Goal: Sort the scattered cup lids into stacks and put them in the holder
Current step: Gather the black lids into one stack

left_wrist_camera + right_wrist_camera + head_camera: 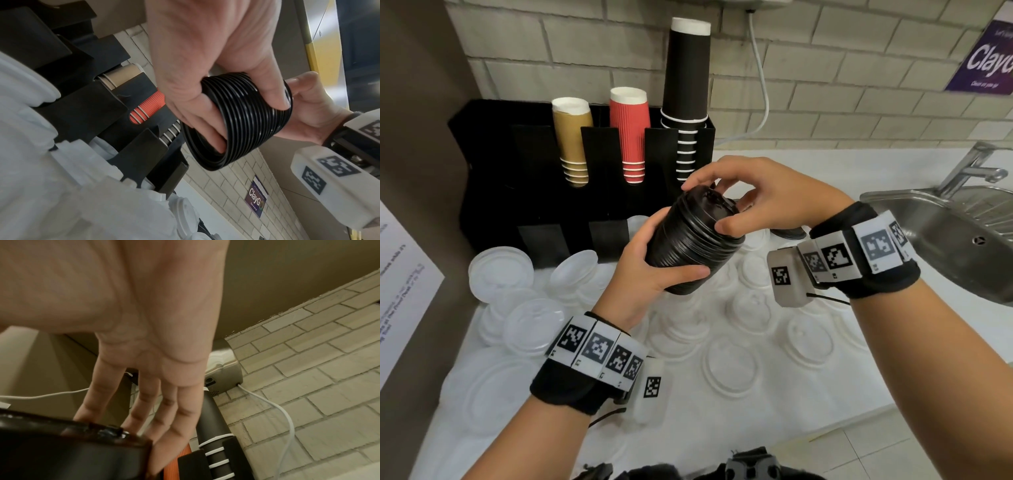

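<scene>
A tall stack of black cup lids [693, 243] is held tilted above the counter. My left hand [676, 247] grips its lower part, thumb on one side and fingers curled round the other; the left wrist view shows the stack [257, 129] in that hand [244, 113]. My right hand [707, 207] holds the stack's top end, thumb and fingertips pinching the top lid's rim. In the right wrist view its fingers [144, 402] reach over the top lid [72, 451]. The black holder [493, 164] stands behind. Several translucent white lids [729, 363] lie scattered on the white counter.
The holder carries upside-down stacks of tan cups [571, 137], red cups [629, 130] and black cups [686, 85]. A few black lids [789, 233] lie behind my right wrist. A steel sink [945, 233] with a tap [976, 164] is at the right. A brown wall stands at the left.
</scene>
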A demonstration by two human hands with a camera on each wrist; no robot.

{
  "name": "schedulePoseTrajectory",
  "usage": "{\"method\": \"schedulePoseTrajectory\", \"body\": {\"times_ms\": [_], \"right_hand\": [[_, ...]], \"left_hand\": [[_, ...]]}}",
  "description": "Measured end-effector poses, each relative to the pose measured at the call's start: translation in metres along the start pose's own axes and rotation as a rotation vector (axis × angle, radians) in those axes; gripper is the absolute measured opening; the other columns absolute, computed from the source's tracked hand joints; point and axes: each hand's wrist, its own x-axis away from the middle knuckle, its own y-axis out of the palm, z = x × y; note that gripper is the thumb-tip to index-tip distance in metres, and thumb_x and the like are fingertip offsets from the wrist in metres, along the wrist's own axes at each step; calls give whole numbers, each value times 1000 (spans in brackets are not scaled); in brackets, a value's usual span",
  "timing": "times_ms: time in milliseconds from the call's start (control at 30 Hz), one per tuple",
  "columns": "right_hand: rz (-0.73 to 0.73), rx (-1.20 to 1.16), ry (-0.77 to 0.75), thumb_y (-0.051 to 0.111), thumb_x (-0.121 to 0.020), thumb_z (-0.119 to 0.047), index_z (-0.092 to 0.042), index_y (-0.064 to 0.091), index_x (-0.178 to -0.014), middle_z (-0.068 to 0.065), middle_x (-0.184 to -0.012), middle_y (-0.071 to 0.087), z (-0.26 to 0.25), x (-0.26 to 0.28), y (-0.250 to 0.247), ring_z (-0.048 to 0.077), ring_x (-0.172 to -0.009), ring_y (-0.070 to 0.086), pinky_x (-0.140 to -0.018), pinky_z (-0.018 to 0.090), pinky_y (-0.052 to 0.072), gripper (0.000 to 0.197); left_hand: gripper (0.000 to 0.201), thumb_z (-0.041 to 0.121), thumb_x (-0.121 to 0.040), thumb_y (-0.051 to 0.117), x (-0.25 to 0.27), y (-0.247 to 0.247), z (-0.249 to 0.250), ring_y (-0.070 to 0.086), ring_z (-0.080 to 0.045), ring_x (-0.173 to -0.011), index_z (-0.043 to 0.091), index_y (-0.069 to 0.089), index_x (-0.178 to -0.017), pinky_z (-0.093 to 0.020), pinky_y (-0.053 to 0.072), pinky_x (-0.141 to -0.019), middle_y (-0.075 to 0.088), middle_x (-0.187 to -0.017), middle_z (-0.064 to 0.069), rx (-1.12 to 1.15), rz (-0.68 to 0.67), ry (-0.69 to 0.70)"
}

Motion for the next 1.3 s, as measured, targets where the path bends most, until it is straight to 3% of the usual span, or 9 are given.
{"method": "schedulePoseTrajectory", "body": {"times_ms": [200,433,533,767,867,1000,1200,1300], "right_hand": [[-5,48,5,74,-74,-13,-30,62,-123,-7,-116,59,-8,-5,10,1,-100,54,-76,4,41,53],[-96,93,-9,74,-74,-9,-33,62,-124,1,-118,54,-8,-8,4,15,-110,54,-87,14,47,57],[-147,113,-48,73,-71,-7,-34,63,-122,0,-119,54,-6,-10,-3,10,-112,52,-86,9,43,58],[-70,-8,-150,67,-79,-3,-26,61,-124,-1,-117,57,4,-16,-6,5,-108,52,-83,7,41,50],[17,-187,-214,59,-78,3,-18,60,-123,-6,-120,59,9,-16,1,3,-112,53,-88,14,43,49],[110,-262,-273,57,-78,2,-14,60,-119,4,-122,60,15,-17,10,18,-120,53,-106,33,40,45],[70,-251,-219,64,-76,-6,-24,62,-117,9,-122,55,17,-13,11,15,-122,49,-107,30,38,45],[36,-266,-183,65,-77,-8,-26,63,-119,11,-121,51,17,-11,9,17,-119,49,-107,34,40,46]], "left_hand": [[90,26,-50,91,6,-5,-1,61,-16,-119,34,55,-132,-49,49,-102,65,-126,3,43,12,-36],[82,14,-55,89,0,-4,-1,64,-12,-113,37,57,-128,-43,54,-95,67,-119,10,40,9,-46],[83,14,-55,91,-5,-2,-1,65,-10,-110,35,57,-127,-37,56,-88,69,-110,18,66,-28,-60],[65,17,-60,86,-13,4,4,69,-12,-105,37,62,-117,-29,57,-72,72,-110,8,245,0,-97],[68,25,-54,87,-15,11,7,68,-15,-107,36,63,-117,-32,57,-75,71,-113,5,285,57,-75],[67,15,-61,85,-16,15,8,68,-17,-108,34,61,-120,-32,57,-76,71,-114,4,317,84,-55],[65,14,-66,80,-15,20,7,68,-17,-108,30,59,-125,-31,58,-74,71,-116,2,341,85,-65],[67,15,-67,80,-15,23,8,68,-20,-110,29,57,-129,-34,58,-76,70,-119,-1,340,85,-69]]}}
